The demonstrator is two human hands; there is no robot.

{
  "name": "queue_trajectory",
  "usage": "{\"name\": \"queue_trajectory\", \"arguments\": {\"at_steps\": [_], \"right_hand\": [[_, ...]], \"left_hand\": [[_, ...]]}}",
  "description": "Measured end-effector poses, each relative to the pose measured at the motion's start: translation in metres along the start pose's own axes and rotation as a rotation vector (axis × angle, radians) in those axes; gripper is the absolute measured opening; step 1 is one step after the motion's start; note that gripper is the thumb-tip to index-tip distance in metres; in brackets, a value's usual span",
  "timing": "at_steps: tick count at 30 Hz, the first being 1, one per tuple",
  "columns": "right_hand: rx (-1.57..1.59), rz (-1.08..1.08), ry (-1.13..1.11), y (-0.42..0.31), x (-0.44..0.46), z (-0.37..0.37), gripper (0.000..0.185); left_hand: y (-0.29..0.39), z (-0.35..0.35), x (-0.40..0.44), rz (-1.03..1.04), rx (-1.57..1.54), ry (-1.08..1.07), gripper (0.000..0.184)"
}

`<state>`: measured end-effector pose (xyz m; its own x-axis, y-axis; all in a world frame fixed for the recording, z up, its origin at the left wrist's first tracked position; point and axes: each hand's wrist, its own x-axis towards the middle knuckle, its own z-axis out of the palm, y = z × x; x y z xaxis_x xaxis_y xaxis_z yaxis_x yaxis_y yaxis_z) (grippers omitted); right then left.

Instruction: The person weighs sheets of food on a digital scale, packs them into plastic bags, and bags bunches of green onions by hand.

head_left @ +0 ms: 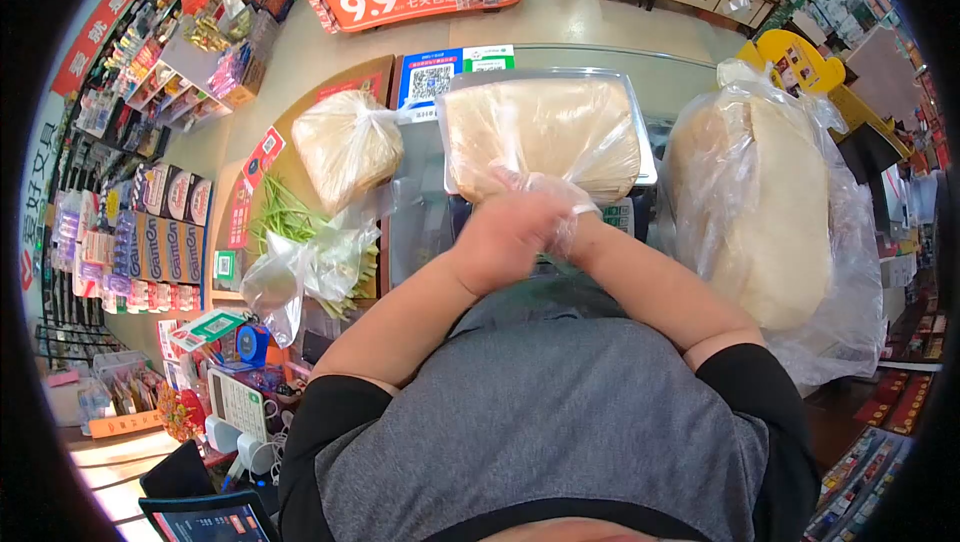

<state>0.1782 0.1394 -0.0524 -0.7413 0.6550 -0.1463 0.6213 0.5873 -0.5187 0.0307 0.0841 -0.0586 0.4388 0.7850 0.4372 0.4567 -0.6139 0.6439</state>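
A clear plastic bag [540, 137] holds a stack of thin beige sheets, perhaps tofu skin, on a metal scale tray [647, 157]. The film gathers into a twisted neck at its near edge. There my left hand [508, 232], somewhat blurred, is closed on the plastic, crossing in front of my right hand [577, 230]. Clear film bunches around my right hand, which also grips the bag; its fingers are mostly hidden. Left of the tray sits a tied bag of similar sheets [348, 149]. A large plastic-wrapped stack [765, 207] lies to the right.
Green vegetable stalks [285, 210] lie under a crumpled clear bag [300, 272] at the left. A blue QR-code card [431, 80] stands behind the scale. A yellow chair-like item [800, 60] is at the back right. Shelves of packaged goods [150, 227] line the left side.
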Motion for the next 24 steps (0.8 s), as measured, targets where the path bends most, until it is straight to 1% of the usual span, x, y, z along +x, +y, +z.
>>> {"name": "queue_trajectory", "arguments": {"at_steps": [1, 3, 4, 6, 7, 9, 10, 13, 14, 17, 18, 21, 22, 24], "right_hand": [[-0.060, -0.030, -0.080, 0.001, 0.001, -0.002, 0.054], [0.236, -0.203, 0.177, 0.022, 0.014, 0.023, 0.048], [0.383, -0.286, 0.304, 0.028, 0.019, 0.032, 0.045], [0.248, -0.260, 0.286, 0.044, 0.006, 0.026, 0.038], [0.168, -0.271, 0.295, 0.043, -0.001, 0.015, 0.037], [0.013, -0.285, 0.328, 0.046, -0.009, 0.003, 0.036], [0.106, -0.295, 0.368, 0.051, -0.010, 0.002, 0.031], [0.035, -0.362, 0.167, 0.056, -0.012, -0.011, 0.023], [-0.054, -0.324, 0.124, 0.050, -0.013, -0.013, 0.017], [-0.189, -0.298, 0.063, 0.042, -0.017, -0.015, 0.014], [-0.227, -0.323, 0.113, 0.043, -0.014, -0.008, 0.011], [-0.512, -0.323, 0.196, 0.029, -0.011, -0.016, 0.012], [-0.483, -0.367, 0.285, 0.041, -0.006, -0.012, 0.011], [-0.393, -0.383, 0.420, 0.046, 0.000, -0.010, 0.010]], "left_hand": [[0.009, -0.005, 0.005, 0.045, 0.032, -0.020, 0.034], [0.018, -0.018, 0.023, 0.150, 0.103, -0.053, 0.042], [0.014, -0.025, 0.025, 0.077, 0.226, 0.024, 0.054], [-0.013, -0.048, 0.027, -0.124, 0.478, -0.149, 0.037], [-0.017, -0.065, 0.027, -0.275, 0.578, -0.370, 0.025], [-0.030, -0.083, 0.005, -0.199, 0.349, -0.410, 0.011], [-0.028, -0.086, 0.000, -0.156, 0.234, -0.439, 0.006], [0.002, -0.081, 0.001, 0.025, -0.033, -0.473, 0.010], [-0.002, -0.077, 0.004, 0.042, -0.108, -0.513, 0.010], [-0.020, -0.036, 0.013, -0.138, -0.395, 0.007, 0.023], [-0.029, -0.025, 0.015, -0.204, -0.269, -0.007, 0.034], [-0.033, -0.002, 0.018, -0.311, -0.223, -0.109, 0.033], [-0.036, 0.001, 0.016, -0.336, -0.151, -0.107, 0.030], [-0.028, -0.003, 0.015, -0.464, -0.205, -0.119, 0.032]]}}
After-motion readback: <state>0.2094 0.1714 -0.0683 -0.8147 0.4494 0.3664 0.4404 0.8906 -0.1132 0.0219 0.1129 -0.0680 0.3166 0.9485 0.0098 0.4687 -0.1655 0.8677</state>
